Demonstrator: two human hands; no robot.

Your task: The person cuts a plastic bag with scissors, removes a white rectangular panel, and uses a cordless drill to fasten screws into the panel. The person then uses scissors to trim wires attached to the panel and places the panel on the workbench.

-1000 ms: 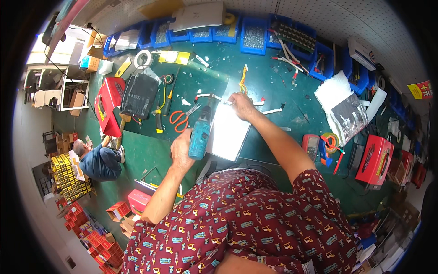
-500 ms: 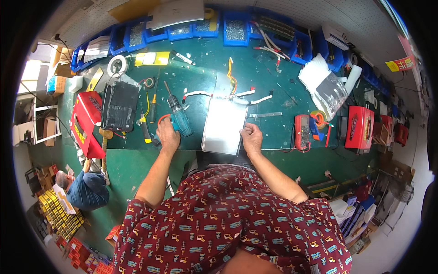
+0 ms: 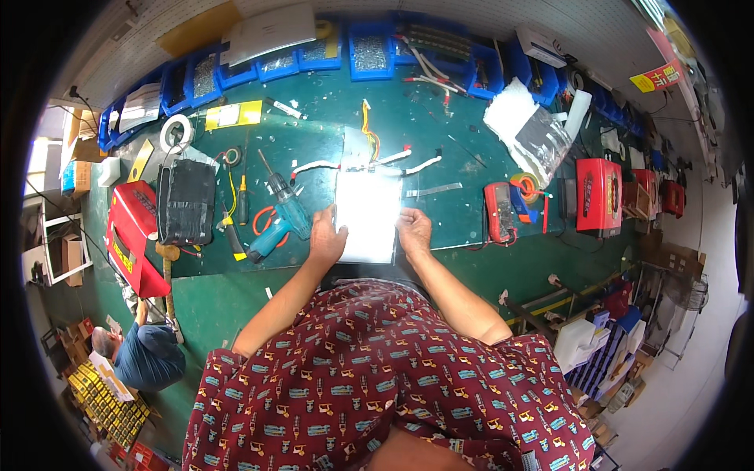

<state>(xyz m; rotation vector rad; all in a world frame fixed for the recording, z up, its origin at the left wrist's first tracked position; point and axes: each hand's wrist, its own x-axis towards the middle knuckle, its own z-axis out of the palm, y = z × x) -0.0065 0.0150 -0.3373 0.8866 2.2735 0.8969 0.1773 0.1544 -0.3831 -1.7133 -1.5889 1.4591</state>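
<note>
In front of me a flat, silver-white rectangular pack (image 3: 367, 220) lies at the bench's near edge, its top bright with glare. White-sleeved leads (image 3: 420, 166) and a bundle of yellow and orange wires (image 3: 366, 122) come from its far end. My left hand (image 3: 327, 237) is closed on the pack's left edge, with the thumb near its top. Along the opposite edge, the fingers of my right hand (image 3: 414, 233) are bent in and pinch the side. A teal cordless drill (image 3: 287, 210) lies left of my left hand, beside orange-handled scissors (image 3: 265, 222).
Left stand a black-wrapped block (image 3: 186, 202) and a red case (image 3: 135, 210). Right lie a red multimeter (image 3: 498, 212), tape rolls (image 3: 525, 185) and another red case (image 3: 598, 196). Blue bins (image 3: 371, 53) line the back. A person (image 3: 147, 355) sits low at left.
My left hand has moved right, from beside the drill to the pack's left edge. My right hand stays at the right edge. The whole view has shifted slightly.
</note>
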